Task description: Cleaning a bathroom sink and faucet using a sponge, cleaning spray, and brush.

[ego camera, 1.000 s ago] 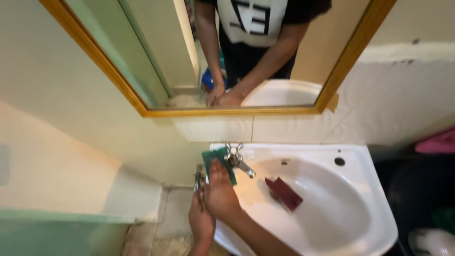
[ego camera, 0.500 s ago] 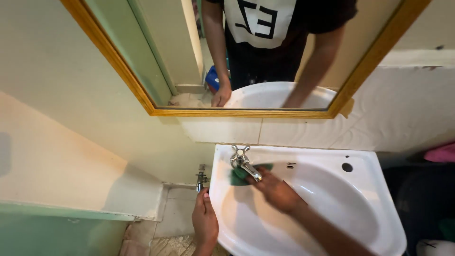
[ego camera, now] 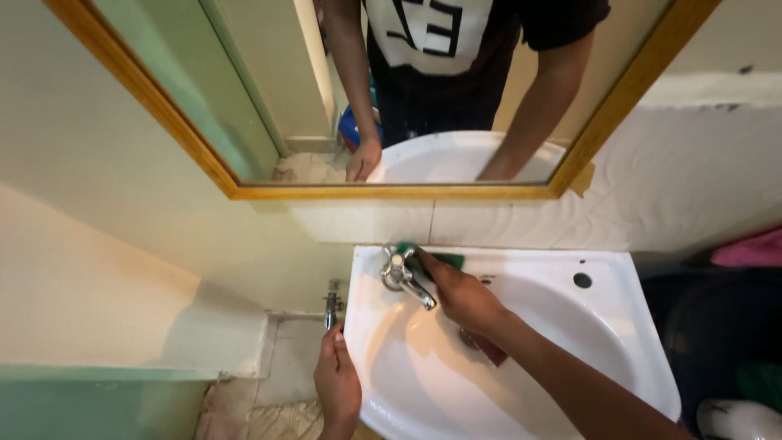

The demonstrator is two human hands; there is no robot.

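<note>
Green scouring pad (ego camera: 429,256) lay pressed flat on the back rim of the white sink (ego camera: 619,342), just behind the chrome tap (ego camera: 405,277) and close to the wall. The head camera looked down on it from above. The right hand (ego camera: 463,295) reached across the basin, its fingers (ego camera: 430,266) laid together on top of the pad, bearing down so it stayed against the porcelain beside the tap's base. The left hand (ego camera: 336,383) gripped the sink's near left edge, fingers curled over the rim, seemingly to steady the body while leaning forward. A dark red object (ego camera: 487,349) rested in the basin under the right wrist, mostly hidden, so its kind could not be told. A small metal valve (ego camera: 331,303) stood on the wall just left of the sink. Above, a wood-framed mirror (ego camera: 391,192) reflected the person's dark shirt and both arms. A pink cloth (ego camera: 749,247) showed at the far right edge.
</note>
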